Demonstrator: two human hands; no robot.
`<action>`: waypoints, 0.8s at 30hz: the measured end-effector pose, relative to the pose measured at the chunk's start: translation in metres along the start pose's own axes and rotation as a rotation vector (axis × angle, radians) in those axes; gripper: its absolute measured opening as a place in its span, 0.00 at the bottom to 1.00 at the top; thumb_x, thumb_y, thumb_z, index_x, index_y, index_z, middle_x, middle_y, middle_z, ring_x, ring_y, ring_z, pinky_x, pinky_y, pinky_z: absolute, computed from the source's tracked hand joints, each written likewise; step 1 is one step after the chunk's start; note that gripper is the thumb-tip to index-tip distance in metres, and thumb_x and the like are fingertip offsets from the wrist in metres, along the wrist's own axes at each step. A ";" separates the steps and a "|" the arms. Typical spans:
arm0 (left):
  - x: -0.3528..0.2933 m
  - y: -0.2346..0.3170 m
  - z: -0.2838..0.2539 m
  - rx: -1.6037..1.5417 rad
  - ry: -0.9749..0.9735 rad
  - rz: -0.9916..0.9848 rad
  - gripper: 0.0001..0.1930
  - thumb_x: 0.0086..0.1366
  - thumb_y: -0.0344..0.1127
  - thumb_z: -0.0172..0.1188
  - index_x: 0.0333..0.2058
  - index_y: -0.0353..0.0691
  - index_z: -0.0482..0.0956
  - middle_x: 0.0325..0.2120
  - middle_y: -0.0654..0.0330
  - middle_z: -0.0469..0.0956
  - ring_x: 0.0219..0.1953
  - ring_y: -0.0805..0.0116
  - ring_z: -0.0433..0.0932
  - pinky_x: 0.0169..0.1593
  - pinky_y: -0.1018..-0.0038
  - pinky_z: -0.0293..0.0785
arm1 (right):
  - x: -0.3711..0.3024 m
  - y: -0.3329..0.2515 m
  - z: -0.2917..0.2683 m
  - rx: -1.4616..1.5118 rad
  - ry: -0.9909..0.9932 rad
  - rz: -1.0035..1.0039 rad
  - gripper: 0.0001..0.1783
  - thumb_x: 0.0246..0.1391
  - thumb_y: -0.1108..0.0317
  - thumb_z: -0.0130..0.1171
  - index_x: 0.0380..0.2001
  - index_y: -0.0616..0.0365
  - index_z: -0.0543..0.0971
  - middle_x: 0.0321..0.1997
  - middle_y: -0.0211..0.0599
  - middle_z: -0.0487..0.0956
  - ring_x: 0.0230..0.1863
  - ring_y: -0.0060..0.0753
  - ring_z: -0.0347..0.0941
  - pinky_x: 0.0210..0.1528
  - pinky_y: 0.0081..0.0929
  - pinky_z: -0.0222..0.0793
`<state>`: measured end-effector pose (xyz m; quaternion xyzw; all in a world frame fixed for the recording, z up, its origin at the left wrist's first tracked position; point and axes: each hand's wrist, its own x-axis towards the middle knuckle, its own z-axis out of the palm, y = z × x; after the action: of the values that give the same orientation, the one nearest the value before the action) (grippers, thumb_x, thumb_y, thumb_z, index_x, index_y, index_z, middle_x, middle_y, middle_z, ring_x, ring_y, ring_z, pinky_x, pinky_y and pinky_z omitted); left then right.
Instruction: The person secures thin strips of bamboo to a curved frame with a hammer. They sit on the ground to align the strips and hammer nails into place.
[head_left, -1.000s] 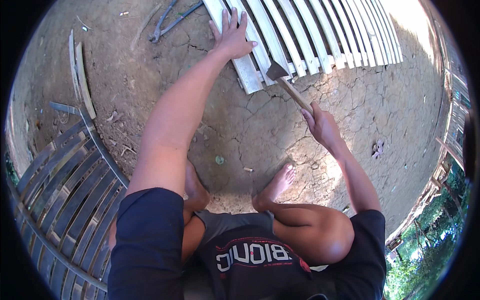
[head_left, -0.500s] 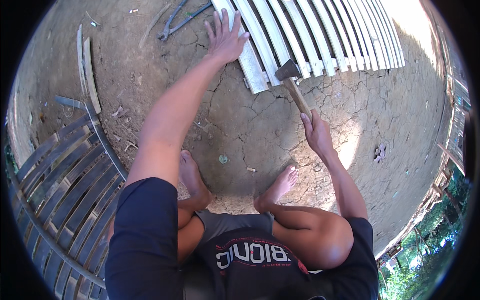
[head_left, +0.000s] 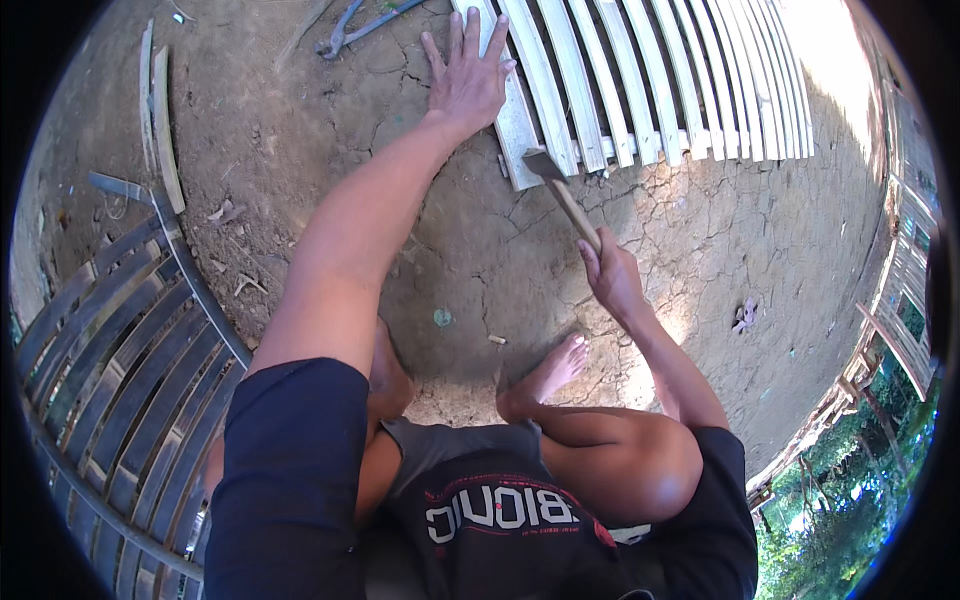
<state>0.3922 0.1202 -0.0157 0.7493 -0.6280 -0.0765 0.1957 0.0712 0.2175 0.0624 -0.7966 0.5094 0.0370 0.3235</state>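
My left hand lies palm down with fingers spread on the leftmost pale slat of a slatted panel. The panel rests on the ground, its slats set side by side over a crosspiece near their close ends. My right hand is wrapped round the wooden handle of a hatchet. The hatchet's dark head is at the close end of the leftmost slat, over the crosspiece. I cannot tell whether the head touches the wood.
Blue-handled pincers lie left of the panel. Two loose wood strips are farther left. A dark curved slatted frame stands at the lower left. My bare feet rest on cracked earth, with a dry leaf to the right.
The hatchet head has moved left, from the second and third slats to the leftmost slat's end. My right hand has shifted left with it. My left hand stays spread on the leftmost slat.
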 end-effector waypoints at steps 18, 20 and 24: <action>-0.002 -0.008 0.004 -0.034 0.048 0.013 0.36 0.70 0.45 0.49 0.72 0.43 0.51 0.72 0.41 0.45 0.74 0.37 0.38 0.69 0.30 0.32 | 0.022 -0.033 -0.051 -0.263 -0.297 0.148 0.15 0.66 0.55 0.56 0.40 0.56 0.73 0.18 0.46 0.76 0.19 0.49 0.76 0.25 0.42 0.70; -0.002 -0.013 0.006 -0.023 0.095 0.030 0.35 0.70 0.44 0.49 0.72 0.43 0.51 0.72 0.40 0.46 0.74 0.37 0.38 0.69 0.30 0.32 | 0.020 -0.039 -0.071 -0.203 -0.216 0.057 0.16 0.66 0.53 0.56 0.41 0.55 0.73 0.19 0.44 0.77 0.20 0.49 0.76 0.24 0.43 0.71; -0.008 -0.018 0.009 -0.005 0.100 0.036 0.35 0.70 0.44 0.50 0.72 0.44 0.51 0.72 0.40 0.46 0.74 0.36 0.39 0.69 0.30 0.33 | 0.028 -0.083 -0.100 -0.044 -0.096 -0.196 0.16 0.66 0.52 0.55 0.38 0.55 0.73 0.19 0.43 0.77 0.20 0.47 0.77 0.24 0.42 0.70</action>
<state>0.4039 0.1283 -0.0316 0.7404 -0.6305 -0.0371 0.2300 0.1264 0.1625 0.1700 -0.8468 0.4121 0.0544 0.3320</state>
